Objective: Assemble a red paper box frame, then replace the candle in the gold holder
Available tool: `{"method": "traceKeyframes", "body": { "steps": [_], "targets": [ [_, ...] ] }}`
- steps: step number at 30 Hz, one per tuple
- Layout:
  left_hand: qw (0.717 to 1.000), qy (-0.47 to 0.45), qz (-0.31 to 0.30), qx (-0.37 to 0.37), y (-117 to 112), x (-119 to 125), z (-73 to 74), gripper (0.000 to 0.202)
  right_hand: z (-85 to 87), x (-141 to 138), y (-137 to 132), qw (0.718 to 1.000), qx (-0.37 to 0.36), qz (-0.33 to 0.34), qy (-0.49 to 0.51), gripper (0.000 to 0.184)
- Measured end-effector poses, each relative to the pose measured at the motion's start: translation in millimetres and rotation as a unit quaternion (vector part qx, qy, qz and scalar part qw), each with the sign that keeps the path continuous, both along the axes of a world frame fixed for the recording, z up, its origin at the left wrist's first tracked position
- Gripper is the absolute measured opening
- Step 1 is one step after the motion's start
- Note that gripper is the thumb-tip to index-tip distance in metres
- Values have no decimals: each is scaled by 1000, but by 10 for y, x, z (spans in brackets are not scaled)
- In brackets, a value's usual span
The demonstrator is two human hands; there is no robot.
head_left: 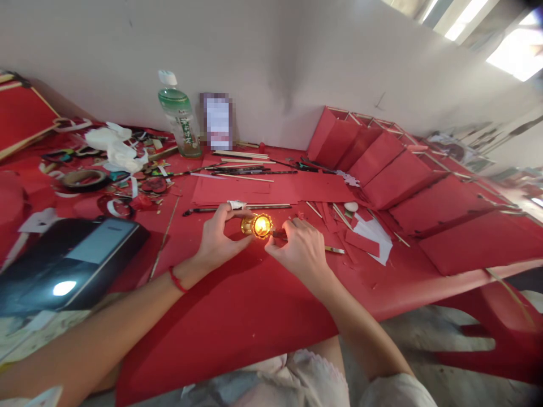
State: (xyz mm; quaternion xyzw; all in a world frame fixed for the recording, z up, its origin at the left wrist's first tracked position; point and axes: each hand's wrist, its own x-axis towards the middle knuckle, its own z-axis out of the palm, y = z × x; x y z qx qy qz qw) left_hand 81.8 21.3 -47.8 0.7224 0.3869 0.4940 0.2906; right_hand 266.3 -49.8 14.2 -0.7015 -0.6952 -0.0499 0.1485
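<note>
My left hand (220, 234), a red string on its wrist, curves its thumb and fingers around the side of a small gold candle lamp (262, 225). The lamp has a scalloped rim and glows bright yellow inside. My right hand (303, 243) closes on a slim dark reddish stick-like tool (279, 233), whose near end meets the lamp's right side. Past the right hand a flat metallic end (335, 249) shows on the red table (237, 305); whether it belongs to the same tool is hidden by the hand. Thin sticks (267, 206) lie just behind the lamp.
Red paper sheets (237, 191) and more sticks lie behind. A green-labelled bottle (180, 116) and a blurred phone (217, 121) stand by the wall. Black tape (85, 180), scraps and a black device (85, 254) fill the left. Red box frames (428, 198) line the right.
</note>
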Motion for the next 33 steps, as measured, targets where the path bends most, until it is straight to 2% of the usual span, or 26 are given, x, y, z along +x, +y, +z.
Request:
{"method": "traceKeyframes", "body": {
  "steps": [14, 25, 33],
  "targets": [
    [1000, -3, -1, 4, 9, -10, -30, 52, 10, -18, -3, 1000, 6, -1, -23, 24],
    [1000, 1, 4, -8, -19, 8, 28, 49, 12, -16, 1, 1000, 2, 2, -22, 24],
    [1000, 3, 5, -2, -8, 9, 12, 50, 24, -20, -6, 1000, -8, 4, -25, 25]
  ]
}}
